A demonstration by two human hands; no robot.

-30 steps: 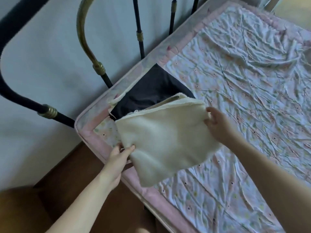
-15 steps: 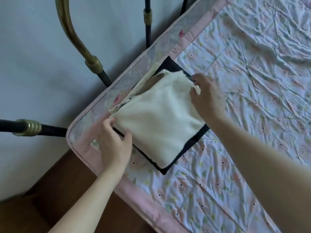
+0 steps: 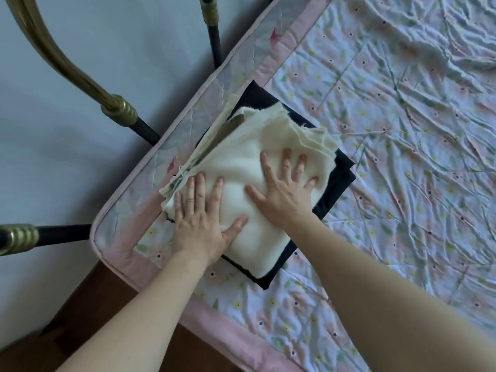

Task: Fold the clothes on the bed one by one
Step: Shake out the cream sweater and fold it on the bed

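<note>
At bed [image 3: 402,130] corner, head view: folded cream garment [image 3: 252,167] sits on folded dark garment [image 3: 341,170], near the metal bedframe [image 3: 118,114]. Left hand [image 3: 198,224] and right hand [image 3: 284,191] both lie flat on the cream piece, fingers spread and straight, pressing down, gripping nothing. Sheet around is wrinkled.

From my feed I see a bedspread [image 3: 402,130] printed with small flowers, heavily wrinkled, covering the right side of the view. Its pink border [image 3: 222,331] runs along the mattress edge and rounds the near-left corner. Behind that corner stands a metal bed frame [image 3: 145,130]: dark bars joined by ribbed brass collars, with a curved brass rail [image 3: 53,57] sweeping up to the top left. A pale grey-blue wall [image 3: 107,36] fills the left, and brown wooden floor [image 3: 88,318] shows below the mattress corner.
</note>
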